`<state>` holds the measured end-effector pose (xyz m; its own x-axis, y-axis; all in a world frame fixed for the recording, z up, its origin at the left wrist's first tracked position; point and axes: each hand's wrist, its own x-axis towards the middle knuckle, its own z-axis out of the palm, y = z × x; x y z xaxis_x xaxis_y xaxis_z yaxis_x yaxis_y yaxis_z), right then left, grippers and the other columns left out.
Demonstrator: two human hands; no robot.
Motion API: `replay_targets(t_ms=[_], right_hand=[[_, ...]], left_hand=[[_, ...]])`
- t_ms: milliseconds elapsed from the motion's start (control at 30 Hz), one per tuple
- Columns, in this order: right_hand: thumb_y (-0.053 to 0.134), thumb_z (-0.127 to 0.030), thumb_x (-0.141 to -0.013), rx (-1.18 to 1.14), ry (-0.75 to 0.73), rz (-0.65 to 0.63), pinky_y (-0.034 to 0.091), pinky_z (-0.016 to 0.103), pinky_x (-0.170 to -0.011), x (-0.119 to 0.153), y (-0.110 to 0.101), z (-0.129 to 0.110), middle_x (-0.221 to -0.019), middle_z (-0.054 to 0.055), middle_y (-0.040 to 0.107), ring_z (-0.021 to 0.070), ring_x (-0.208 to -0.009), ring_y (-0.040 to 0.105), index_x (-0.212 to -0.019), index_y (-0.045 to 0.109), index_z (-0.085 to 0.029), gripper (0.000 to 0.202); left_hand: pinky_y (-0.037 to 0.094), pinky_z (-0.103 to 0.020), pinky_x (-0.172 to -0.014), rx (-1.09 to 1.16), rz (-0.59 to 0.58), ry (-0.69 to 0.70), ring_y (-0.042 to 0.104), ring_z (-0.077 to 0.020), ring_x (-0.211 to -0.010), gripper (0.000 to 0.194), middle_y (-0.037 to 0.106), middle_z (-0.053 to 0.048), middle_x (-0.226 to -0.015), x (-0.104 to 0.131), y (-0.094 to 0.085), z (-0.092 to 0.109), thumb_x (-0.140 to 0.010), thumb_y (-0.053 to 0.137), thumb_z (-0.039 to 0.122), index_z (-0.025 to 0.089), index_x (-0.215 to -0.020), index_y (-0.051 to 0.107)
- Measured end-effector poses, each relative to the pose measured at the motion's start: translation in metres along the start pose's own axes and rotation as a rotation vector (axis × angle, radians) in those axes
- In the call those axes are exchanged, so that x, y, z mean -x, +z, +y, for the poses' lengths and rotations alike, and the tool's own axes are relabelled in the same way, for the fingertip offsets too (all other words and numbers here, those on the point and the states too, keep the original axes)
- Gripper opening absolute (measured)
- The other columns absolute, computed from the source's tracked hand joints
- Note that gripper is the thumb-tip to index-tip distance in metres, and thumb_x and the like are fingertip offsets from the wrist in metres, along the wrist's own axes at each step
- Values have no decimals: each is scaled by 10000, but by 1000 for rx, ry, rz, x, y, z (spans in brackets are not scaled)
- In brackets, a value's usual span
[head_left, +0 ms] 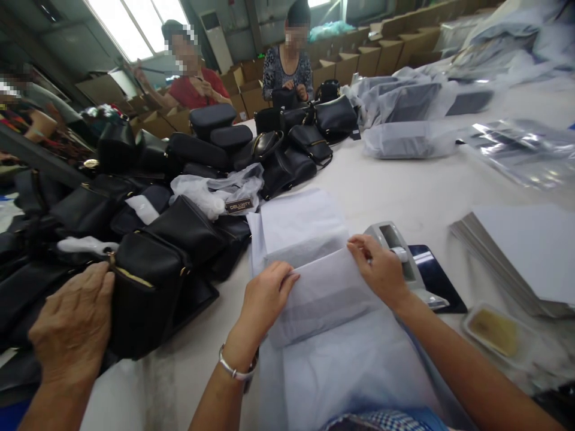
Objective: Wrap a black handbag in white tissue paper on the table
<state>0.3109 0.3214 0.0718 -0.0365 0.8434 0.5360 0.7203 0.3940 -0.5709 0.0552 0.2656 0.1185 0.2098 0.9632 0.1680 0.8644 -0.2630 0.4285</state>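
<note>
Two bare hands share one thin white sheet (327,293) in the head view, its upper edge raised between them over the worktop (386,182). The left hand (265,293), with a silvery bracelet (236,372) at its wrist, pinches that edge on one side, its fingers closed narrowly on the sheet; the fingers of the right hand (380,266) pinch the far corner, thumb against fingertips. More white paper (359,365) lies below the sheet, close to the wearer's body, and a white pile (305,218) lies just beyond it. Beside the right hand sit a grey device (411,263) and a dark glossy panel (433,278); further right are a stack of pale boards (530,257) and a shallow dish (494,329) with yellowish contents.

A co-worker's hand (74,323) touches a black bag (148,287) with a gold zip at the left. Many other black bags (197,149) crowd that side, with a "DELUXITY" tag (239,205) near crumpled clear plastic (202,191). Across the worktop, one person (287,66) handles a small black item (284,97).
</note>
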Motion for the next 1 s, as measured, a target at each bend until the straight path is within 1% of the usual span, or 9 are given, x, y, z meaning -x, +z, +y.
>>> replay_targets(t_ms=[100, 167, 233, 400, 533, 600, 733, 900, 1000], right_hand=[[506, -375, -990, 59, -269, 5, 403, 411, -1046, -6, -4, -15, -1315, 95, 606, 266, -1215, 553, -1282, 577, -210, 343], [526, -378, -985, 59, -450, -114, 315, 457, -1127, -10, -2, -26, -1302, 90, 615, 269, -1246, 518, -1278, 589, -207, 345], [543, -397, -977, 52, -531, -232, 348, 458, -1087, -14, 2, -33, -1150, 81, 679, 258, -1126, 571, -1219, 628, -203, 321], [560, -376, -970, 45, -471, -345, 429, 389, -862, -21, 14, -37, -907, 62, 664, 231, -916, 568, -964, 680, -196, 217], [551, -358, -978, 19, -473, -341, 408, 356, -828, -21, 18, -33, -858, 44, 638, 208, -871, 551, -892, 669, -197, 217], [548, -357, -981, 2, -472, -311, 400, 353, -828, -21, 18, -32, -859, 40, 637, 203, -870, 546, -895, 666, -196, 218], [560, -345, -978, -57, -517, -238, 391, 352, -826, -20, 20, -29, -847, 34, 638, 195, -860, 537, -887, 664, -192, 206], [585, -306, -968, -100, -559, -205, 391, 362, -846, -23, 17, -31, -828, 29, 638, 187, -854, 527, -892, 669, -190, 162], [594, -288, -962, -106, -574, -200, 399, 366, -851, -24, 14, -34, -803, 26, 633, 183, -838, 523, -884, 667, -188, 146]], left_hand=[[393, -269, -671, -42, 1, 6, 620, -171, -827, 199, 655, 13, -884, -3, 4, 1, -998, 457, 333, 237, -903, 604], [391, -267, -671, -61, 12, 8, 625, -174, -835, 213, 661, 9, -896, -3, 6, 1, -1006, 439, 338, 237, -913, 601], [393, -268, -664, -76, 18, 3, 629, -177, -825, 232, 667, 4, -899, -1, 7, 1, -1011, 424, 348, 238, -920, 606], [452, -283, -711, -93, 95, -5, 642, -189, -870, 216, 685, -6, -963, -2, 7, 2, -1007, 437, 330, 252, -987, 638], [460, -370, -981, -120, 226, 79, 588, -229, -1164, 285, 640, -62, -1270, -19, 9, 0, -983, 500, 284, 227, -1249, 584], [433, -414, -1044, -120, 176, 98, 571, -248, -1214, 362, 620, -87, -1325, -31, 10, -2, -967, 534, 264, 196, -1323, 547], [482, -384, -990, -36, 37, -9, 627, -261, -1145, 421, 669, -81, -1264, -48, 5, -9, -892, 667, 355, 186, -1273, 611], [493, -340, -940, 6, -31, -20, 657, -238, -1072, 367, 713, -32, -1171, -56, -9, -11, -825, 740, 377, 227, -1155, 681], [499, -329, -912, 35, -63, -9, 660, -226, -1047, 426, 715, -21, -1147, -59, -13, -12, -808, 755, 360, 238, -1202, 651]])
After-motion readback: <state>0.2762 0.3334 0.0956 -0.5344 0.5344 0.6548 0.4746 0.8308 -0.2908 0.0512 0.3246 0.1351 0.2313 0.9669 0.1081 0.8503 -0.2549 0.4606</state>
